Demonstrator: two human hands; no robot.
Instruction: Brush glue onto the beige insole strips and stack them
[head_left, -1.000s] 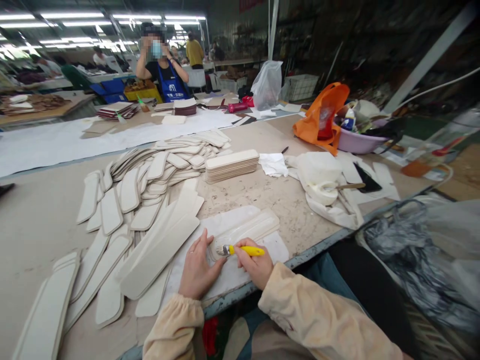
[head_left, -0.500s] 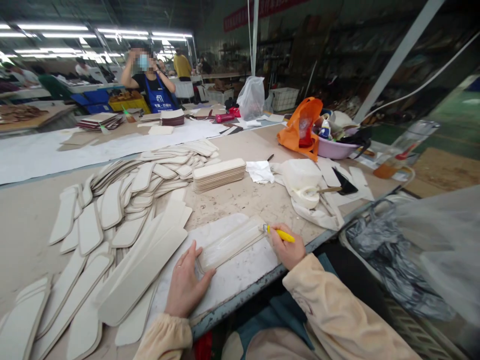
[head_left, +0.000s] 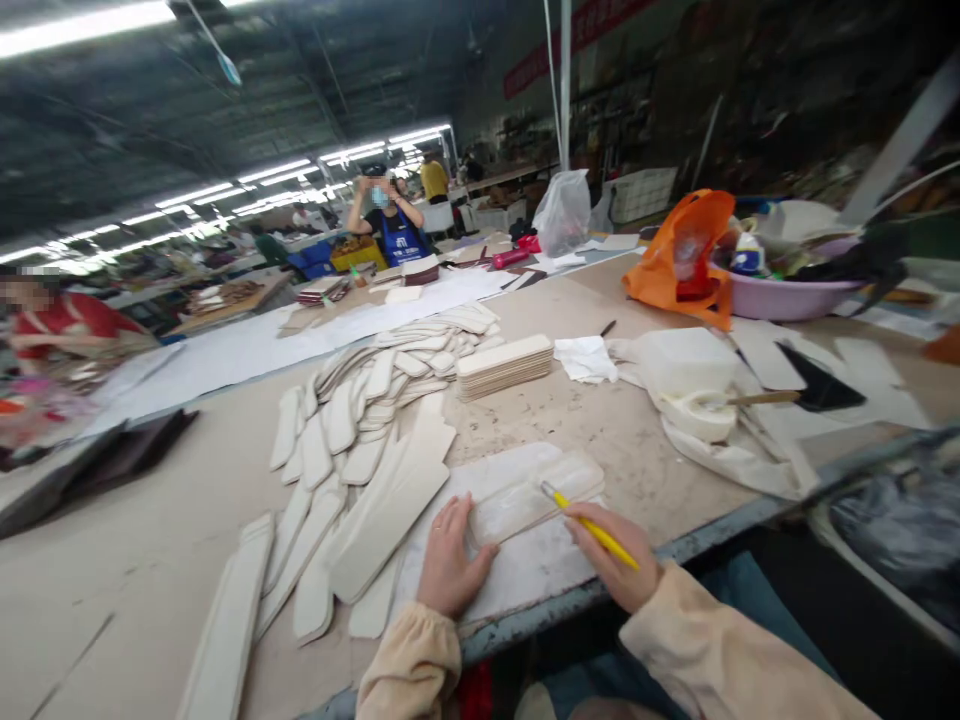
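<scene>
A flat pale strip with rounded corners [head_left: 517,505], glossy and wet-looking on top, lies on a white sheet [head_left: 517,592] near the table edge. My left hand [head_left: 452,560] rests at its left end, thumb and fingers apart around the corner. In my right hand [head_left: 619,555], closed, is a slim yellow-handled brush [head_left: 600,533]; its tip touches the strip's upper face right of the middle. To the left, a heap of similar pale strips [head_left: 390,520] overlaps, and a neat stack of them [head_left: 504,368] stands behind.
A white plastic container [head_left: 686,365] with a wooden-handled tool [head_left: 765,397] across its opening stands at right. Beyond are an orange bag [head_left: 679,255] and a purple basin [head_left: 787,297]. A co-worker in a blue apron [head_left: 405,240] is across the table; a person in red [head_left: 71,315] is at far left.
The view has swung left and tilted. The brush tip has moved left along the strip from near its right end, and more of its handle shows. My left hand stays at the strip's end.
</scene>
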